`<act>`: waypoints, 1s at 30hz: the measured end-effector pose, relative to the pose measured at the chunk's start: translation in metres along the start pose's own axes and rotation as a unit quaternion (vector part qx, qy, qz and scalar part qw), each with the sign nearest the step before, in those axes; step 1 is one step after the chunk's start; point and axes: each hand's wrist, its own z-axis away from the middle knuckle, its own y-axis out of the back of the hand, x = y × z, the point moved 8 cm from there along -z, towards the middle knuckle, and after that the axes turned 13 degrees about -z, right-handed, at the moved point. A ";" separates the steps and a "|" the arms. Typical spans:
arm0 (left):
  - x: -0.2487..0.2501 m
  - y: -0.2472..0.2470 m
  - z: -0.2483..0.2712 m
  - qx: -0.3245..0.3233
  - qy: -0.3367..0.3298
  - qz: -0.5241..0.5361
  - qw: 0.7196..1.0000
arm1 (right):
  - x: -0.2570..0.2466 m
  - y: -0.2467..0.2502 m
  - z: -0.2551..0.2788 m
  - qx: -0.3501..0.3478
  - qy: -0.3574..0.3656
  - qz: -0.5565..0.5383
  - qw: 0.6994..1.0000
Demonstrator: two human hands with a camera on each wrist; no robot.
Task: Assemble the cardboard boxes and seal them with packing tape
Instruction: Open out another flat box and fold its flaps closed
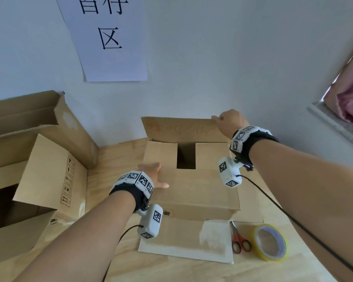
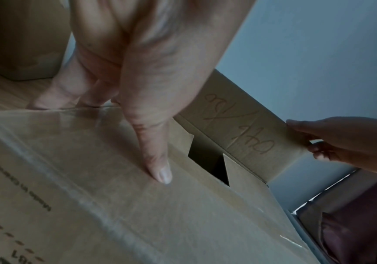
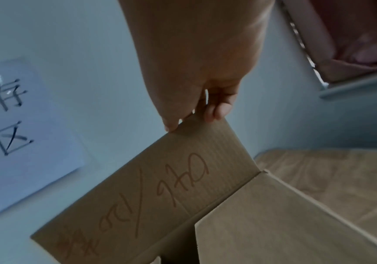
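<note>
Backdrop: pale wall ahead of us, with a white paper sign (image 1: 106, 37) bearing large black characters taped to it; a pink curtain (image 1: 351, 98) hangs at the far right.
Desk: light wooden desk (image 1: 273, 267) set against the wall, carrying everything below.
Cardboard box (image 1: 196, 192): stands in the middle of the desk, towards the back edge. Its near flap is folded down flat, the two side flaps lie inward with a dark gap between them, and the far flap (image 1: 181, 129) stands upright with red handwriting on its inner face. A further flap lies flat on the desk towards us.
Our left hand (image 1: 151, 176): lies spread on the folded-down near flap at the box's left edge; in the left wrist view the thumb presses flat on the cardboard and the other fingers reach over the box's left side.
Our right hand (image 1: 228, 121): pinches the top right corner of the upright far flap between thumb and fingers.
Packing tape (image 1: 271, 243): yellowish roll lying flat near the desk's front right, well apart from both our hands.
Scissors (image 1: 239, 239): red-handled, just left of the tape, beside the box's front flap.
Other boxes (image 1: 39, 169): larger open cartons stand along the desk's left edge.
</note>
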 end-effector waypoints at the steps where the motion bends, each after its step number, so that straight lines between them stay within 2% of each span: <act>1: 0.000 0.001 0.002 0.004 -0.001 -0.001 1.000 | 0.003 0.001 0.005 -0.006 0.003 -0.009 1.000; 5: -0.001 -0.001 0.006 0.002 0.014 0.006 1.000 | 0.023 0.001 0.033 -0.019 0.011 -0.089 0.996; 9: -0.005 -0.002 0.014 0.018 0.048 0.059 0.997 | 0.049 -0.028 0.063 -0.079 -0.034 -0.107 0.990; 12: -0.012 -0.005 0.020 0.037 0.083 0.100 0.991 | 0.067 -0.052 0.082 -0.101 -0.092 -0.105 0.985; 15: -0.022 -0.010 0.020 0.043 0.093 0.142 0.985 | 0.091 -0.066 0.094 -0.104 -0.197 -0.103 0.969; 17: -0.029 -0.010 0.020 0.060 0.088 0.182 0.978 | 0.100 -0.079 0.099 -0.125 -0.236 -0.163 0.950; 19: -0.037 -0.012 0.019 0.068 0.101 0.232 0.965 | 0.101 -0.088 0.101 -0.130 -0.250 -0.225 0.933; 22: -0.046 -0.015 0.008 0.057 0.114 0.323 0.938 | 0.102 -0.092 0.100 -0.121 -0.269 -0.243 0.924; 27: -0.048 -0.003 -0.011 0.090 0.081 0.436 0.892 | 0.111 -0.095 0.101 -0.069 -0.275 -0.331 0.900; 30: -0.034 -0.005 -0.011 0.093 0.070 0.472 0.874 | 0.111 -0.098 0.106 -0.066 -0.271 -0.353 0.893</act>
